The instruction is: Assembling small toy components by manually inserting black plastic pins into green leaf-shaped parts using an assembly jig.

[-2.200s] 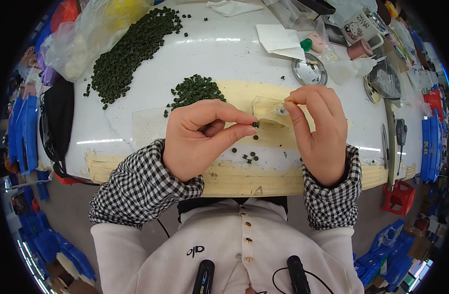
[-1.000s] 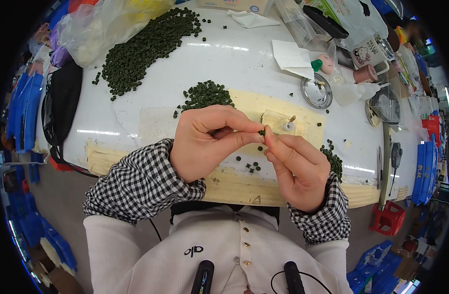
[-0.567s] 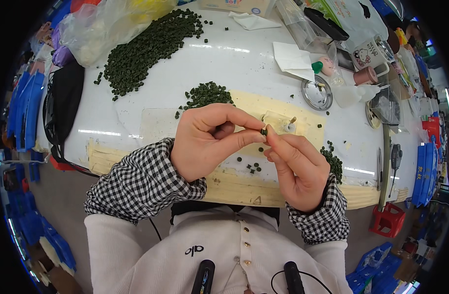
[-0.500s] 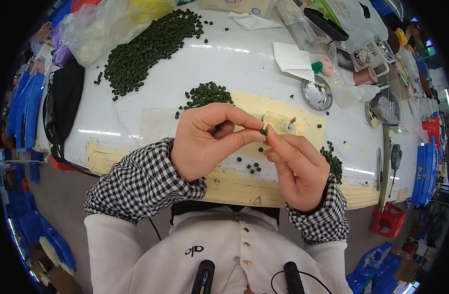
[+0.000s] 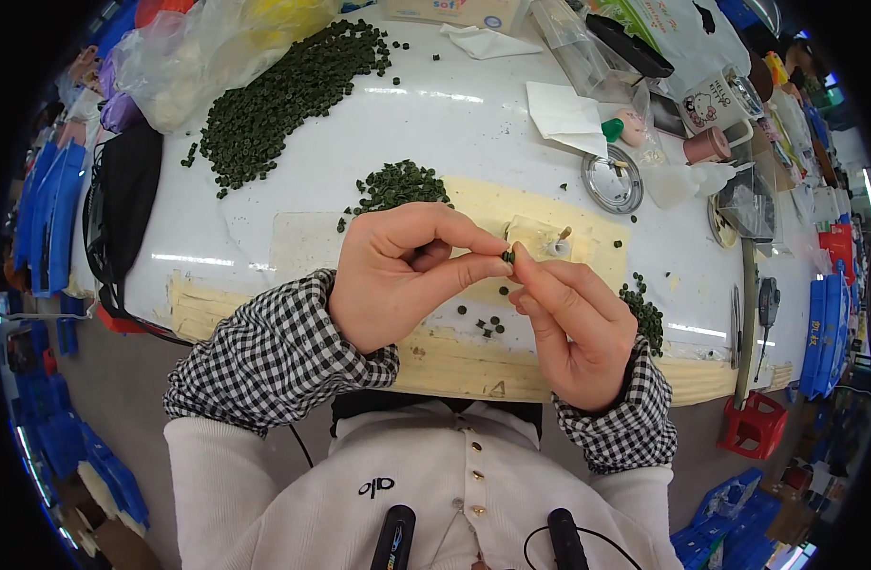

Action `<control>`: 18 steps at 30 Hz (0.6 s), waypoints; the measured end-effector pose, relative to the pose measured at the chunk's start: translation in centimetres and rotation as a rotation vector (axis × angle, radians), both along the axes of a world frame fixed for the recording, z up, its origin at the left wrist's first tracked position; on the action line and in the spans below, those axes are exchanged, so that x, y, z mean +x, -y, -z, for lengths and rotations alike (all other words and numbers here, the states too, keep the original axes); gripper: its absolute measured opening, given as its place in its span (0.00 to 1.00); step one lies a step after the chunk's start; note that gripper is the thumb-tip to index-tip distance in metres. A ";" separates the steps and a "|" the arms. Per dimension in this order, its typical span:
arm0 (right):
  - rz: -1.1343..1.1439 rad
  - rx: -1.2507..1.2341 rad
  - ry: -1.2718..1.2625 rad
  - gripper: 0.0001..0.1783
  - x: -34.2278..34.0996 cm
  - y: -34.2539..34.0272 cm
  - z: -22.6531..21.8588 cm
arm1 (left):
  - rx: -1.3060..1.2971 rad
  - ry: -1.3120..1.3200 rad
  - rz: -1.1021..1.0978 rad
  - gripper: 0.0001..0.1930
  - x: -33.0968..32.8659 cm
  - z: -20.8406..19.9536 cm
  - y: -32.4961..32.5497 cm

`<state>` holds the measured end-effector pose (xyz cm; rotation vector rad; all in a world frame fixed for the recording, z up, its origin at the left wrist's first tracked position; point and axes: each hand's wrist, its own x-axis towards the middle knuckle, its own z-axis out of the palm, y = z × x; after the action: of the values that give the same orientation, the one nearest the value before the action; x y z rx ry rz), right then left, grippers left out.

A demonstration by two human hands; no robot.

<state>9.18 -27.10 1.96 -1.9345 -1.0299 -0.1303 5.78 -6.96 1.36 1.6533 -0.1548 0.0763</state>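
My left hand (image 5: 407,275) and my right hand (image 5: 573,323) meet above the table's front edge, fingertips pinched together on one small dark green bead (image 5: 507,256). Just behind the fingertips a small cream block (image 5: 540,237) with a peg lies on a yellowish mat (image 5: 483,204). A small heap of the same green beads (image 5: 397,185) sits behind my left hand. Another cluster (image 5: 644,313) lies by my right wrist, and a few loose ones (image 5: 488,326) are scattered under my hands.
A long spread of green beads (image 5: 283,90) runs across the far left of the white table (image 5: 264,237), beside plastic bags (image 5: 207,47). A round metal lid (image 5: 613,179), paper sheets (image 5: 564,114), a mug (image 5: 716,95) and tools crowd the right. A black bag (image 5: 122,209) hangs at left.
My right hand has come down from the cream block to meet the left, and both now pinch a single bead; over the last second the hands have hardly moved.
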 end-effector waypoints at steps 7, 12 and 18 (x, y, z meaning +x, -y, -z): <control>-0.003 0.001 -0.009 0.24 -0.1 -0.1 -0.1 | -0.016 -0.005 0.011 0.08 0.0 0.1 -0.1; -0.003 -0.001 0.004 0.24 0.0 -0.1 -0.1 | -0.021 0.003 0.013 0.08 0.1 0.1 0.0; -0.006 0.001 0.016 0.24 0.0 -0.1 0.1 | -0.034 -0.007 0.007 0.08 0.0 0.1 0.0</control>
<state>9.23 -27.03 1.88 -1.9315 -1.0460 -0.1428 5.79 -6.99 1.29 1.6186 -0.1531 0.0671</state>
